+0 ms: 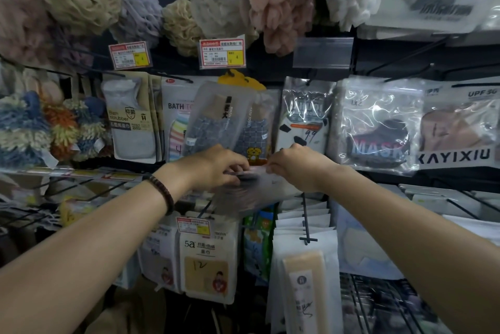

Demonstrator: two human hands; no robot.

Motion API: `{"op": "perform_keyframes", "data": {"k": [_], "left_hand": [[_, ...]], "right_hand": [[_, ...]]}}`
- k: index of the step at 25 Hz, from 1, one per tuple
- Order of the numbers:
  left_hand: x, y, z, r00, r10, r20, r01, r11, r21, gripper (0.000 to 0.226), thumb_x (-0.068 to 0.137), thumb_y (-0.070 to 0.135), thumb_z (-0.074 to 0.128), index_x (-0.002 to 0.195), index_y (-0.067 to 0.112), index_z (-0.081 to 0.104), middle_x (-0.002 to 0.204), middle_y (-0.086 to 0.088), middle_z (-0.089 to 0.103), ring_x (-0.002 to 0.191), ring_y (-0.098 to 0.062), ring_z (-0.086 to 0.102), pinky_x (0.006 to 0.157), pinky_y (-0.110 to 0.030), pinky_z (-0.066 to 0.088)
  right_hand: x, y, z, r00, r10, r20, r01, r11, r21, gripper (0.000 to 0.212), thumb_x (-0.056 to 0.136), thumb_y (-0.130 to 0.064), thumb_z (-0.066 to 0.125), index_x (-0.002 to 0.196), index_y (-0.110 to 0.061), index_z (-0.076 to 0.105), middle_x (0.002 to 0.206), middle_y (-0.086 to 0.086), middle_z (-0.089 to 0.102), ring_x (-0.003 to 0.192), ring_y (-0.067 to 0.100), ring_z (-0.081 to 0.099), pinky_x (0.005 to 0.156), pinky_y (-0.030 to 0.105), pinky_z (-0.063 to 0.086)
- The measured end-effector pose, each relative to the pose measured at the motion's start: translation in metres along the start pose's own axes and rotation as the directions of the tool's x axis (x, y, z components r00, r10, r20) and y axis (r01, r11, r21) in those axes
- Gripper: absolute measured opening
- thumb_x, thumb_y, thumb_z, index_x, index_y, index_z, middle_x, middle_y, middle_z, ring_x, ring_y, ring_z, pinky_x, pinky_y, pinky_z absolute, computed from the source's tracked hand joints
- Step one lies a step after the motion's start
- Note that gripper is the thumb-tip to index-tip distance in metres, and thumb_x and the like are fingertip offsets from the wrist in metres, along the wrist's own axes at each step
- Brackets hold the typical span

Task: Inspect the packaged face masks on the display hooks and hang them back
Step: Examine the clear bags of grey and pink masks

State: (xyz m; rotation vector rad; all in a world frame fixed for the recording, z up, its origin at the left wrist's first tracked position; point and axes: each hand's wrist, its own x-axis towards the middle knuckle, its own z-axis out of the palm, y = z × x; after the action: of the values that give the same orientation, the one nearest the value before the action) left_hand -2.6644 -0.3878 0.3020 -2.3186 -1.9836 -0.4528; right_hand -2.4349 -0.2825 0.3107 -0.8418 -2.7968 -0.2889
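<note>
Both the left hand [213,168] and right hand [295,168] pinch the top edge of a translucent mask packet [254,193], apparently mid-inspection, with rehanging it on a hook seemingly left to do.

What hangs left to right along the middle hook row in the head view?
Multicolour chenille mitts → Bath scrubber pack → striped BATH TOWEL pack → plaid bath towel packs → clear pack marked 9.9 → dark MASK pack → KAYIXIU mask pack.
</note>
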Motion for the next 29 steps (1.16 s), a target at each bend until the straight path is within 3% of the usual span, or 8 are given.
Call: {"op": "perform_keyframes", "data": {"k": [5,10,15,18,20,24,27,29], "left_hand": [[0.000,0.013,0.016,0.981,0.152,-0.118,-0.087,0.898,0.431,0.035,0.098,0.030,0.069,0.131,0.034,0.061,0.109,0.001,0.072,0.098,-0.025,0.070,0.076,-0.042,0.058],[-0.002,0.012,0.014,0.909,0.196,-0.367,-0.046,0.924,0.380,0.029,0.104,0.023,0.060,0.130,0.034,0.063,0.092,-0.005,0.077,0.080,-0.034,0.073,0.065,-0.047,0.060],[-0.016,0.025,0.009,0.764,0.142,-0.629,-0.013,0.979,0.206,0.033,0.105,0.021,0.061,0.136,0.030,0.068,0.102,-0.007,0.082,0.087,-0.030,0.077,0.071,-0.043,0.063],[-0.026,0.036,0.006,0.654,0.105,-0.749,-0.102,0.994,0.049,0.034,0.100,0.012,0.072,0.132,0.021,0.073,0.112,0.000,0.081,0.098,-0.014,0.076,0.087,-0.024,0.058],[-0.031,0.048,0.005,0.602,0.053,-0.797,-0.164,0.985,-0.059,0.035,0.097,0.005,0.074,0.128,0.020,0.074,0.115,0.010,0.078,0.105,-0.005,0.074,0.092,-0.018,0.056],[-0.035,0.084,0.008,0.641,-0.173,-0.748,-0.271,0.861,-0.431,0.032,0.099,0.007,0.071,0.115,0.035,0.071,0.106,0.021,0.078,0.104,0.001,0.073,0.088,-0.018,0.058],[-0.031,0.101,0.013,0.703,-0.338,-0.626,-0.287,0.670,-0.684,0.029,0.100,0.006,0.068,0.111,0.033,0.071,0.106,0.015,0.080,0.102,-0.005,0.075,0.082,-0.027,0.064],[-0.031,0.108,0.019,0.770,-0.315,-0.555,-0.262,0.637,-0.725,0.030,0.101,0.004,0.067,0.119,0.028,0.070,0.113,0.014,0.080,0.109,-0.005,0.074,0.089,-0.023,0.060]], "right_hand": [[-0.004,-0.002,-0.003,0.999,0.025,-0.019,-0.025,1.000,-0.010,0.025,0.113,-0.039,0.047,0.126,-0.032,0.067,0.108,0.007,0.070,0.094,0.032,0.066,0.079,0.046,0.059],[-0.020,0.008,-0.002,0.971,0.050,-0.235,0.002,0.976,0.216,0.028,0.104,-0.050,0.059,0.122,-0.031,0.069,0.108,-0.004,0.075,0.096,0.021,0.069,0.082,0.045,0.060],[-0.038,0.019,-0.005,0.807,0.265,-0.528,0.038,0.868,0.494,0.048,0.091,-0.031,0.084,0.135,-0.021,0.068,0.126,-0.009,0.068,0.116,0.012,0.061,0.089,0.014,0.045],[-0.041,0.022,-0.003,0.714,0.418,-0.562,0.039,0.777,0.628,0.054,0.089,-0.046,0.083,0.137,-0.029,0.063,0.134,-0.007,0.064,0.124,0.014,0.060,0.105,0.035,0.052],[-0.046,0.023,-0.006,0.696,0.509,-0.507,0.128,0.607,0.784,0.068,0.082,-0.064,0.082,0.139,-0.038,0.056,0.137,-0.009,0.063,0.125,0.016,0.064,0.104,0.047,0.057],[-0.061,0.015,-0.018,0.724,0.524,-0.448,0.435,0.158,0.887,0.065,0.086,-0.045,0.085,0.140,-0.026,0.055,0.126,0.007,0.076,0.116,0.026,0.075,0.099,0.060,0.060],[-0.071,0.010,-0.030,0.695,0.518,-0.498,0.497,0.154,0.854,0.028,0.094,-0.023,0.082,0.115,-0.011,0.069,0.110,0.012,0.080,0.105,0.032,0.078,0.095,0.061,0.061],[-0.078,0.011,-0.035,0.658,0.556,-0.508,0.504,0.177,0.846,0.014,0.094,-0.014,0.080,0.103,-0.009,0.070,0.097,0.009,0.081,0.092,0.028,0.080,0.085,0.053,0.066]]}}
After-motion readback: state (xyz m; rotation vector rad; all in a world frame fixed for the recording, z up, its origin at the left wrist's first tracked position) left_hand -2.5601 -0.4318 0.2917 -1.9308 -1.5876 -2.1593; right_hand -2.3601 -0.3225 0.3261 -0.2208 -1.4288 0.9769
